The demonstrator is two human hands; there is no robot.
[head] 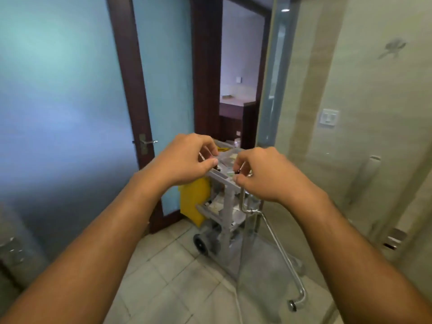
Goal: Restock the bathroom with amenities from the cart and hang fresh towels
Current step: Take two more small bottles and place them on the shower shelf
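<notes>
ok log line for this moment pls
stage: picking amenities | left hand: pinching small item | right hand: pinching small item | over cart top tray | doorway

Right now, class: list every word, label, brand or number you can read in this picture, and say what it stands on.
None can be read.
Packets in the cart's top tray: any print is too blurred.
Wall switch plate: no legible marking.
Yellow bag: no text visible.

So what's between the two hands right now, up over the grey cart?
In the head view, the top tray of the grey plastic cart with small packets shows in the gap between the left hand and the right hand.
</notes>
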